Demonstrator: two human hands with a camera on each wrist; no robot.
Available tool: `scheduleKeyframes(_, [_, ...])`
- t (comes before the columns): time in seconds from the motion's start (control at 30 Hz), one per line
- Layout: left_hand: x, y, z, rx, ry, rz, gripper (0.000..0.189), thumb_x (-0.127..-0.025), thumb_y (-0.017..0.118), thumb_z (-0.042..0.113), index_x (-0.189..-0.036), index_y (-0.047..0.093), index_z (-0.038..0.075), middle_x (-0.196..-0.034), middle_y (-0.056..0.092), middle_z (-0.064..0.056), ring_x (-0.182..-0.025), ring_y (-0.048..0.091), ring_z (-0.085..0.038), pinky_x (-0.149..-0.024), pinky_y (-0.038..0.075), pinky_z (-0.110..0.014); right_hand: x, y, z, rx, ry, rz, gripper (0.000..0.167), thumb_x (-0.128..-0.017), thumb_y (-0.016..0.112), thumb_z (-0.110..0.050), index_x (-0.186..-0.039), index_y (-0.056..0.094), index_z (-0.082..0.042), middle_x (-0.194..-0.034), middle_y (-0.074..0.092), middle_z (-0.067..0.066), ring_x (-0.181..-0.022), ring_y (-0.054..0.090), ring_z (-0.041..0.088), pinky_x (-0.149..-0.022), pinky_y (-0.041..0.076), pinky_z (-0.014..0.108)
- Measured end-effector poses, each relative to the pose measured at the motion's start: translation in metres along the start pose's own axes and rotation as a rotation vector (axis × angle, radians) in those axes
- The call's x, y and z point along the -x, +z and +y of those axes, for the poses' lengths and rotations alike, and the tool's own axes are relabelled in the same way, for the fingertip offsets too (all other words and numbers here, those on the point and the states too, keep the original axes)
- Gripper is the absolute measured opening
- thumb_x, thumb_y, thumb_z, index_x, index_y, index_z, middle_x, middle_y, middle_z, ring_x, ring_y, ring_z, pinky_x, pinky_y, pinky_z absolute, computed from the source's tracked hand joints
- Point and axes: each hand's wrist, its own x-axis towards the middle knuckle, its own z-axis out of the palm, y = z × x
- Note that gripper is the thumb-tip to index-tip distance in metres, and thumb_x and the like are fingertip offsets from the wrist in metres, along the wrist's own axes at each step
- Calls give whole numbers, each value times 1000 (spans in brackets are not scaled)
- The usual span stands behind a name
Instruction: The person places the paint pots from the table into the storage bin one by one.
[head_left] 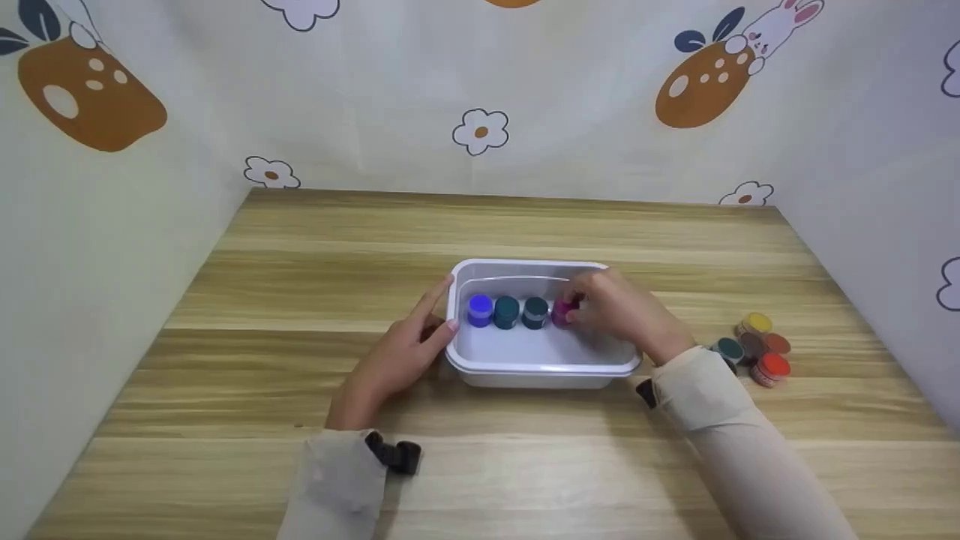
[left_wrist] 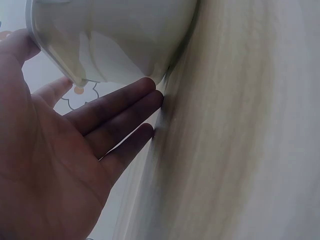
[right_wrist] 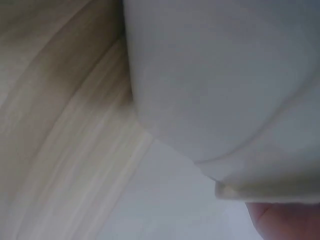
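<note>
A white plastic bin (head_left: 544, 369) stands on the table, with a row of small paint pots inside. From the left these are a blue pot (head_left: 480, 311), a teal pot (head_left: 506, 312), a dark green pot (head_left: 535, 313) and a magenta pot (head_left: 560, 313). My right hand (head_left: 626, 307) reaches over the bin's right side and pinches the magenta pot, partly hiding it. My left hand (head_left: 397, 352) rests at the bin's left rim, thumb and forefinger against it. In the left wrist view its other fingers (left_wrist: 115, 110) extend straight below the rim, beside the bin's wall.
Right of the bin, behind my right sleeve (head_left: 712, 397), several more pots cluster: a yellow pot (head_left: 757, 324), a dark brown pot (head_left: 752, 349), an orange-red pot (head_left: 778, 343), a red pot (head_left: 771, 369) and a teal-lidded pot (head_left: 727, 350). Patterned cloth (head_left: 375, 112) borders the wooden table (head_left: 300, 255).
</note>
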Motion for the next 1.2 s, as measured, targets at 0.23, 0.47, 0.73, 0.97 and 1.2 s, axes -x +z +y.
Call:
scheduleKeyframes(0.23, [-2, 2, 3, -10, -2, -11, 64, -101, 52, 44, -156, 19, 45, -122, 66, -11, -109, 63, -22, -99, 47, -50, 1, 2, 1, 119, -7, -6, 14, -84, 76, -5, -98, 78, -10, -89, 74, 2, -82, 68, 17, -80, 56, 38])
scheduleKeyframes(0.47, [-3, 3, 5, -15, 4, -18, 64, -102, 51, 43, -157, 19, 43, -123, 66, -12, -112, 62, -24, -100, 45, -51, 9, -9, 2, 82, 1, 13, 23, -85, 77, -8, -108, 73, -4, -101, 73, 11, -91, 68, 24, -84, 56, 43])
scheduleKeyframes(0.73, [-5, 4, 5, -16, -10, -21, 64, -101, 51, 44, -157, 19, 45, -122, 67, -10, -109, 63, -22, -98, 47, -50, 51, -44, 19, -86, -55, 249, 19, -88, 74, -8, -106, 73, -1, -106, 72, 13, -99, 65, 24, -89, 53, 41])
scheduleKeyframes(0.97, [-3, 3, 3, -16, -10, -17, 64, -102, 52, 41, -157, 20, 42, -119, 67, -10, -104, 63, -22, -97, 47, -49, 103, -56, 57, -186, 73, 506, 16, -91, 73, -12, -104, 73, -2, -100, 73, 2, -89, 63, -2, -77, 49, 12])
scheduleKeyframes(1.2, [1, -1, 0, -28, -46, -10, 64, -102, 51, 43, -156, 17, 47, -121, 65, -10, -105, 62, -23, -96, 47, -50, 133, -53, 100, -325, 296, 538, 29, -93, 71, -23, -112, 70, -1, -93, 65, -23, -83, 64, -7, -68, 53, 15])
